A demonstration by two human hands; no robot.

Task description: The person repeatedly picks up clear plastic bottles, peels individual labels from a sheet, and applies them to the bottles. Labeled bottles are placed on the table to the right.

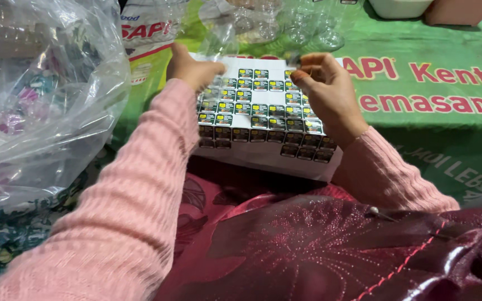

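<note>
my right hand is nearly closed, thumb and forefinger pinched together at the top edge of the sticker sheet; whether a small label is actually caught between them i can't tell, the tips are too blurred. my left hand lies curled and loose on the sheet's upper left corner, fingers pressing it down rather than gripping.

the sheet is one white rectangle resting on my lap against the green printed cloth, its long axis running left to right and tilted slightly, the far edge pointing away from me toward the clear plastic cups. it carries rows of small dark labels with yellow-green tops (about six rows, and the upper rows have bare white gaps where labels are missing); i can't count each one surely.

both my sleeves are pink knit. beyond the sheet stand several clear cups, their number unclear through the glare. to my left sits one big clear plastic bag, bulging with more clear containers.
</note>
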